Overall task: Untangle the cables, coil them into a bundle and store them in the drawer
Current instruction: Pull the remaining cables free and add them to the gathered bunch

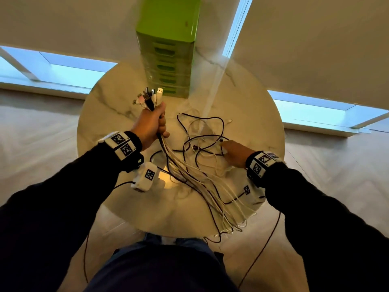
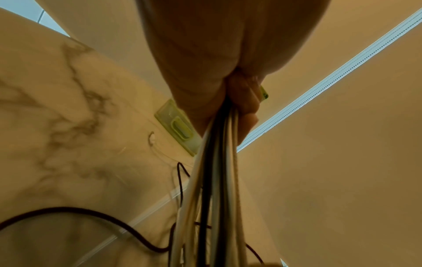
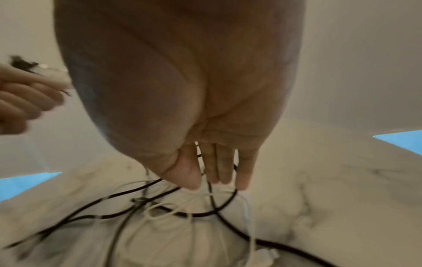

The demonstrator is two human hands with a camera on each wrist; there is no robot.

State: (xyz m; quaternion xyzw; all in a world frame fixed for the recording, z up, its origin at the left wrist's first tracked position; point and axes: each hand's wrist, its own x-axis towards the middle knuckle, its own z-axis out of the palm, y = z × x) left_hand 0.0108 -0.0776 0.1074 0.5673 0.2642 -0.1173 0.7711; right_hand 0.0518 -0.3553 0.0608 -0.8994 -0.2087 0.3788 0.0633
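My left hand (image 1: 154, 121) grips a bunch of black and white cables (image 1: 189, 173) just below their USB plugs (image 1: 148, 98), which fan out above the fist. The cables (image 2: 217, 180) run down from the fist and trail over the table's near edge. A loose tangle of black and white cables (image 1: 202, 133) lies on the round marble table (image 1: 109, 114) to the right. My right hand (image 1: 233, 151) hovers over that tangle with its fingers (image 3: 219, 168) straight and pointing down, tips at the cables (image 3: 194, 215); it holds nothing.
A tall green drawer tower (image 1: 168, 47) stands at the table's far side, all drawers closed; its bottom drawer (image 2: 178, 126) shows in the left wrist view. Windows and blinds lie beyond. My legs are below the near table edge.
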